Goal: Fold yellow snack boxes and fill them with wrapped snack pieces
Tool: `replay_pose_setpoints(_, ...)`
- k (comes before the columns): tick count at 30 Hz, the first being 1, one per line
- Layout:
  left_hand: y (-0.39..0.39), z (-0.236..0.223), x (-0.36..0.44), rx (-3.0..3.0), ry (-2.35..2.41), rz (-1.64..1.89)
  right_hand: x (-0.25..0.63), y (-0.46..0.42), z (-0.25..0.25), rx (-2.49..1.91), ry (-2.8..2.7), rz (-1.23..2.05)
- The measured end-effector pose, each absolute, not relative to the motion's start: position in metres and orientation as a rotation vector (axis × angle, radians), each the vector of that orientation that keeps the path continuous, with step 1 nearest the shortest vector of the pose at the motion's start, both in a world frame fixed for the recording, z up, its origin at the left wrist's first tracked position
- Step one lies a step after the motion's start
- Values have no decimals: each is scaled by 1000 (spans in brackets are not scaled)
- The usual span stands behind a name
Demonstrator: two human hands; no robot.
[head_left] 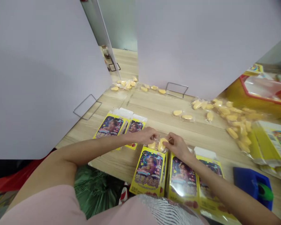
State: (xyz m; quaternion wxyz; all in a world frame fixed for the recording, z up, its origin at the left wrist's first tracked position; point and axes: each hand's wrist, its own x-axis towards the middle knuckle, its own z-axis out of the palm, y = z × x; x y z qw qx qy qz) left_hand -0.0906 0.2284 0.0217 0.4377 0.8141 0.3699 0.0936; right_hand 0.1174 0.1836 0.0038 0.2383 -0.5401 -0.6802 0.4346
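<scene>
- wrapped yellow candy [162,144] sits in a clear film pouch between the two hands, just above the front packets
- left hand [142,135] is closed to a pinch, fingertips gripping the pouch's left side
- right hand [176,145] is curled the same way, gripping the pouch from the right
- pink top [49,203] fills the bottom edge, over a green plastic bag [91,190] below the table
- three yellow card packets [149,171] lie in a row under the hands, printed with photos
- blue box [250,184] lies right of that row
- two more yellow packets [110,126] lie beyond the left forearm on the wooden table [154,107]
- loose wrapped candies [234,122] are heaped at right and strung along the far side
- white panels [196,40] stand on wire stands [176,90] at the far edge
- red-rimmed tray [264,89] shows behind them at right
</scene>
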Motion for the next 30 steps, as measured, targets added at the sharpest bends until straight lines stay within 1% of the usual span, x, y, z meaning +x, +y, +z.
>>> replay_pose_setpoints(2, 229, 22, -93, 2033, 874, 202, 115, 184, 6, -1453, -1931, 1154)
replay_pose_setpoints(5, 227, 24, -101, 2049, 816, 49, 110, 185, 10, -1306, -2132, 1201)
replay_pose_setpoints(8, 222, 26, -109, 2035, 761, -37, 105, 188, 11, -1250, -2200, 1228)
replay_pose_setpoints(15, 223, 33, -89, 2141, 1090, 119, 121, 211, 10, -1341, -2144, 1009)
replay_pose_setpoints(17, 225, 34, -79, 2153, 1117, 112, 128, 214, 12, -1368, -2139, 1040)
replay_pose_setpoints(21, 223, 31, -76, 2187, 977, -112, 130, 198, 15, -1312, -2192, 1201)
replay_pose_setpoints(25, 219, 26, -91, 2105, 797, -266, 116, 179, 16, -1244, -2253, 1197)
replay_pose_setpoints(28, 216, 24, -100, 2028, 748, -290, 107, 178, 16, -1257, -2257, 1152)
replay_pose_setpoints(30, 212, 24, -102, 2063, 800, -227, 104, 181, 14, -1270, -2275, 1130)
